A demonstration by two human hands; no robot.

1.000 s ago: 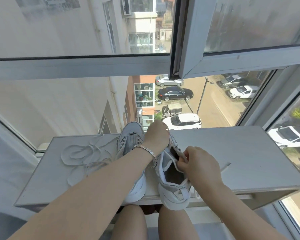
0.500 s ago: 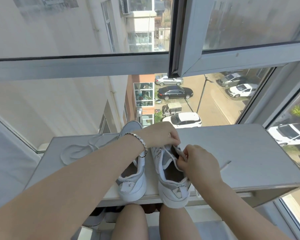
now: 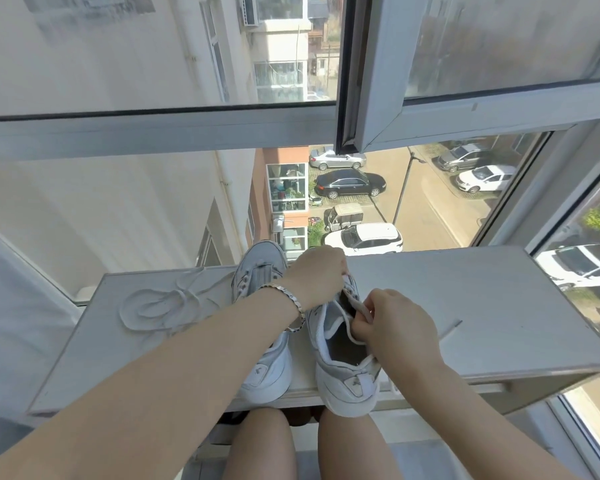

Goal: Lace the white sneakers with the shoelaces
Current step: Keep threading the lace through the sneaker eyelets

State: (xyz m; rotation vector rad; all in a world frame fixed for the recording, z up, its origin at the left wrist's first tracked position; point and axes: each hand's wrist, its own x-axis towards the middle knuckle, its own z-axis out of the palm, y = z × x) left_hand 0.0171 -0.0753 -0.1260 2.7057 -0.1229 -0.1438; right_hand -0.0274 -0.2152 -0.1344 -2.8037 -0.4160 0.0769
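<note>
Two white sneakers stand side by side on a white table (image 3: 465, 306), heels toward me. My forearm crosses the left sneaker (image 3: 257, 271). The right sneaker (image 3: 343, 375) has a white shoelace (image 3: 361, 308) running along its eyelets. My left hand (image 3: 317, 275), with a bracelet on the wrist, grips the front of the right sneaker's upper. My right hand (image 3: 392, 323) pinches the shoelace at the sneaker's right side. One lace end (image 3: 449, 329) lies on the table to the right. A second loose shoelace (image 3: 163, 306) lies coiled left of the sneakers.
The table stands against a tall window (image 3: 187, 133) whose open sash (image 3: 430, 109) hangs above. Cars and buildings show far below outside. My bare knees (image 3: 264, 445) sit under the table's near edge, and the right heel overhangs that edge.
My left hand has shifted from the left sneaker's toe side onto the right sneaker's front. My right hand has stayed at the lace, drawing it slightly. The view has tilted a little.
</note>
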